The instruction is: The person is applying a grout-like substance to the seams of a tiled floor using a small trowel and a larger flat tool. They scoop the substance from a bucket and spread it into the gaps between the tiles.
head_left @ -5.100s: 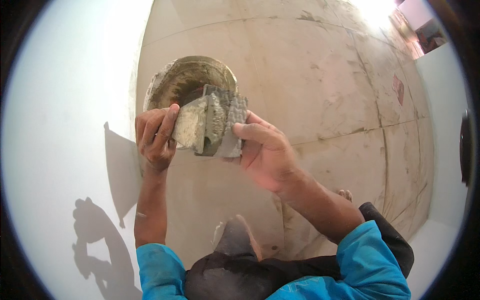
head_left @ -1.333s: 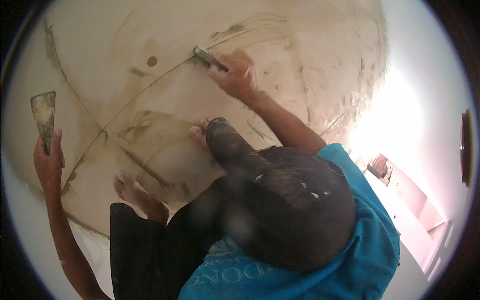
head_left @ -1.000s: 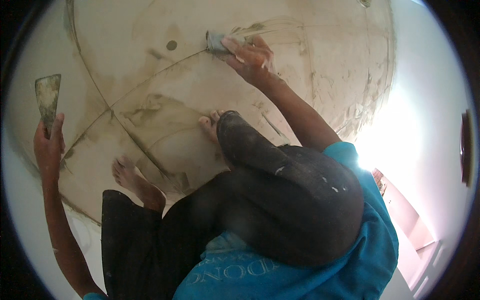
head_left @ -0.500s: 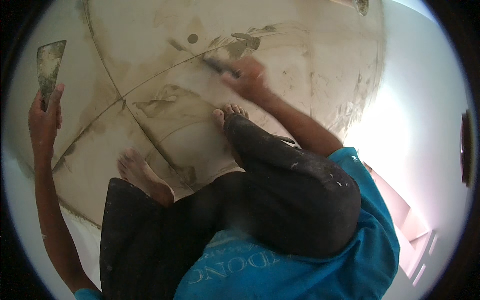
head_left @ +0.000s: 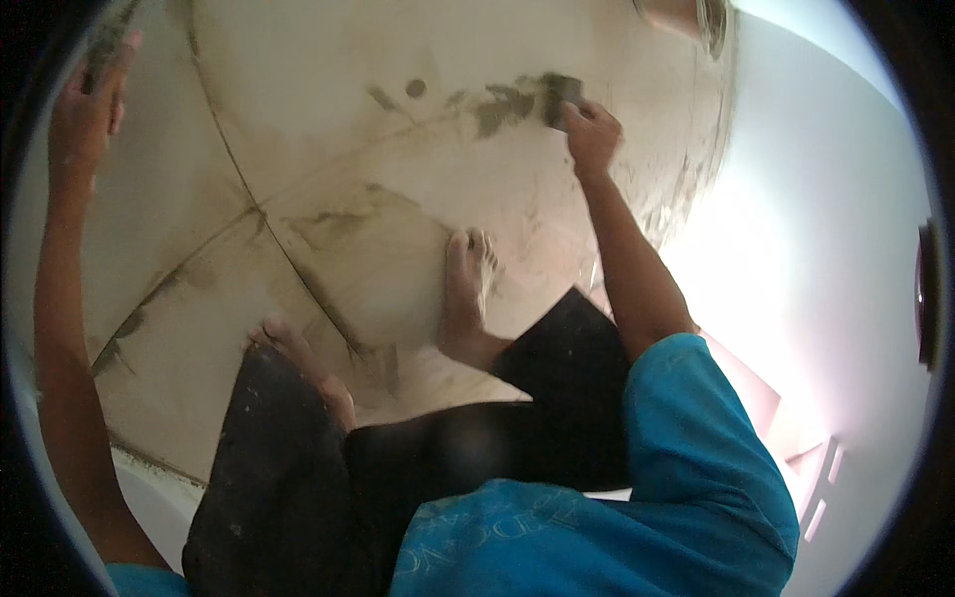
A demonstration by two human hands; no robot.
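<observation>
My left hand [head_left: 85, 119], raised at the far left, is closed around the handle of a putty knife [head_left: 107, 38]. The knife's grey-stained blade points up and is partly cut off by the picture's dark rim. Farther to the right, my right hand [head_left: 594, 137] grips a dark, flat scraper [head_left: 561, 99] and presses it to the tiled floor. The scraper sits at the right end of a smear of dark grey grout [head_left: 505, 107]. That smear lies along a joint between large beige tiles [head_left: 328, 70], which is filled over with grout there.
A dark joint [head_left: 231, 149] runs down the tiles and crosses another near my left foot [head_left: 298, 358]. My right foot [head_left: 464, 289] stands on the tiles below the smear. A round dark spot [head_left: 416, 89] marks the floor. At the upper right is a bucket-like container [head_left: 710, 25]; a pale wall [head_left: 806, 199] rises on the right.
My right hand has swept the scraper rightward and away along the joint, and the grout there looks more spread. My left hand with the putty knife has moved up toward the rim.
</observation>
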